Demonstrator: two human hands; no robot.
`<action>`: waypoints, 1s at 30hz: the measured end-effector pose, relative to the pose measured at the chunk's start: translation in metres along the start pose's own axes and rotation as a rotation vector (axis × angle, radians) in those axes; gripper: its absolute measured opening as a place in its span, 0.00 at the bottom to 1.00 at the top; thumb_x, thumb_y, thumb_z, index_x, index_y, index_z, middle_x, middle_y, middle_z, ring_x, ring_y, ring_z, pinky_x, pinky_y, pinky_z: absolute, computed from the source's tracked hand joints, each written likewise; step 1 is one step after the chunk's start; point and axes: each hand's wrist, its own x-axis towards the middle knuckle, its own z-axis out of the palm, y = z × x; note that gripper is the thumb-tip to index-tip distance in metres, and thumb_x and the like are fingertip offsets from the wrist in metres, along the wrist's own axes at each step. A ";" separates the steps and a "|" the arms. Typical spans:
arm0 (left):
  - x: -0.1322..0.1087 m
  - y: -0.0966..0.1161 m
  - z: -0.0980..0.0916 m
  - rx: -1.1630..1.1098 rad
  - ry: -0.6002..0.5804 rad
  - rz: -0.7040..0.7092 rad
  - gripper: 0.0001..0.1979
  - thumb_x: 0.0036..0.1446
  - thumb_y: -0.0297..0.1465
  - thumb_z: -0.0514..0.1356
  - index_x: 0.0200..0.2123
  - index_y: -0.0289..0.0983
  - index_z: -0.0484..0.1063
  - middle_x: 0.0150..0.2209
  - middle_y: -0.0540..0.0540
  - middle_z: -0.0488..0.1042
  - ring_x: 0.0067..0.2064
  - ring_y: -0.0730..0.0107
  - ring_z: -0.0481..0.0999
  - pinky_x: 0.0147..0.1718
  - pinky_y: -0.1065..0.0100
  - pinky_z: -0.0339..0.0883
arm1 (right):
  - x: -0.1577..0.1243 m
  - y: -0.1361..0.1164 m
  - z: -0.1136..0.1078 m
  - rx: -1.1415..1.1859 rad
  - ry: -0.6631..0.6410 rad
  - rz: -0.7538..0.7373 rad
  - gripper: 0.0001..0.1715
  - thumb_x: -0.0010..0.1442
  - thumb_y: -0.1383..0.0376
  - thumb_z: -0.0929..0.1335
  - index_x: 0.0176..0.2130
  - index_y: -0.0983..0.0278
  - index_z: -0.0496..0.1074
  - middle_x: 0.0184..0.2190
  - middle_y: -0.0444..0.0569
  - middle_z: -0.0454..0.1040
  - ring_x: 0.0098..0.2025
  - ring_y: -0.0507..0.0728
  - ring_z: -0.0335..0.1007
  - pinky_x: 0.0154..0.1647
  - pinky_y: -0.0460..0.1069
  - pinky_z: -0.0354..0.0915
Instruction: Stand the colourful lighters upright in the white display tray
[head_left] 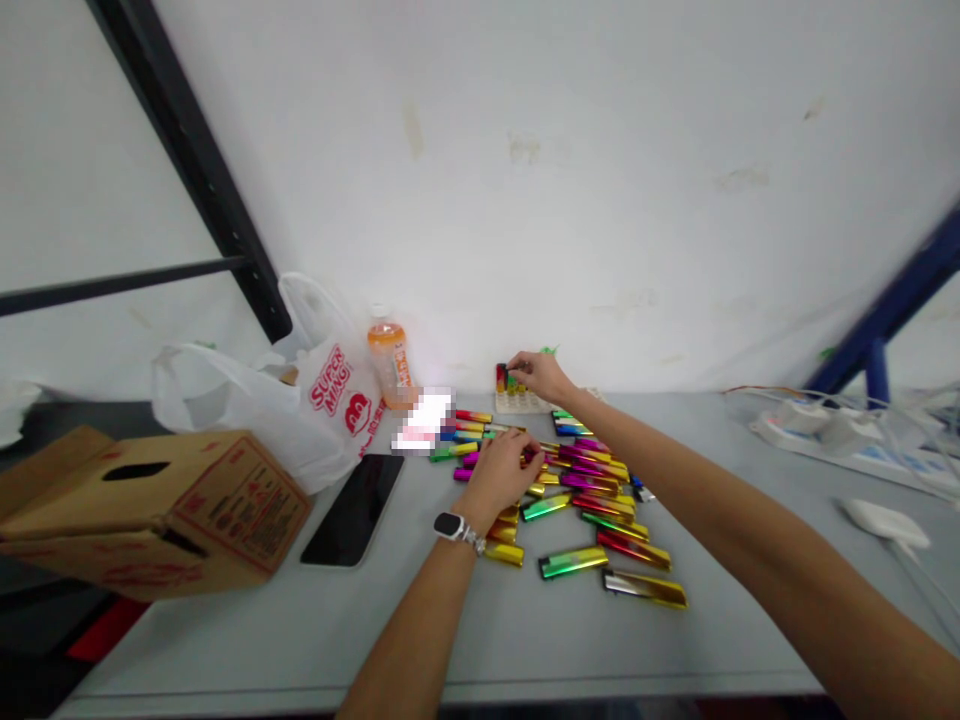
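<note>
A heap of shiny, many-coloured lighters (pixel 592 500) lies spread over the grey table (pixel 300 640). My left hand (pixel 504 468), with a watch on its wrist, rests on the heap with its fingers curled round one lighter. My right hand (pixel 538 374) reaches to the back by the wall. Its fingers are pinched on a lighter standing upright in a small white tray (pixel 525 403), where a few lighters (pixel 505 379) stand side by side.
A black phone (pixel 352 510) lies left of the heap. Further left are a cardboard box (pixel 154 505) and a white plastic bag (pixel 300 400). An orange drink bottle (pixel 390 362) stands by the wall. A power strip (pixel 832 435) and cables lie at the right.
</note>
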 end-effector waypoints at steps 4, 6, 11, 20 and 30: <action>0.000 0.001 -0.001 0.002 -0.007 -0.005 0.08 0.61 0.34 0.57 0.37 0.39 0.76 0.40 0.45 0.76 0.45 0.59 0.74 0.47 0.60 0.62 | 0.003 0.003 0.001 0.001 -0.010 0.004 0.08 0.57 0.70 0.68 0.38 0.67 0.77 0.27 0.46 0.76 0.29 0.52 0.69 0.35 0.47 0.64; 0.000 0.002 -0.001 0.006 -0.012 -0.007 0.08 0.61 0.34 0.57 0.37 0.39 0.76 0.41 0.45 0.76 0.45 0.60 0.74 0.47 0.60 0.62 | 0.002 0.002 0.001 -0.069 -0.006 0.008 0.08 0.57 0.71 0.68 0.37 0.68 0.78 0.30 0.47 0.75 0.31 0.52 0.69 0.38 0.48 0.65; 0.000 0.004 -0.003 0.015 -0.008 -0.005 0.08 0.61 0.34 0.57 0.37 0.38 0.76 0.40 0.44 0.76 0.45 0.60 0.74 0.47 0.61 0.63 | -0.015 -0.011 -0.002 -0.385 0.036 -0.042 0.16 0.62 0.65 0.67 0.48 0.65 0.78 0.48 0.55 0.64 0.42 0.55 0.68 0.48 0.50 0.64; 0.010 -0.019 0.002 -0.140 0.179 0.006 0.16 0.52 0.14 0.50 0.36 0.35 0.72 0.39 0.42 0.74 0.45 0.63 0.74 0.48 0.62 0.68 | -0.075 -0.032 -0.015 -0.512 -0.120 -0.008 0.24 0.62 0.65 0.64 0.57 0.63 0.70 0.47 0.55 0.65 0.45 0.59 0.67 0.51 0.53 0.61; 0.010 -0.021 0.003 -0.188 0.257 0.032 0.11 0.58 0.19 0.51 0.36 0.36 0.70 0.38 0.43 0.75 0.44 0.62 0.74 0.48 0.58 0.69 | -0.105 -0.044 -0.035 -0.484 -0.380 0.023 0.14 0.51 0.58 0.73 0.36 0.63 0.80 0.45 0.56 0.69 0.47 0.63 0.67 0.52 0.56 0.59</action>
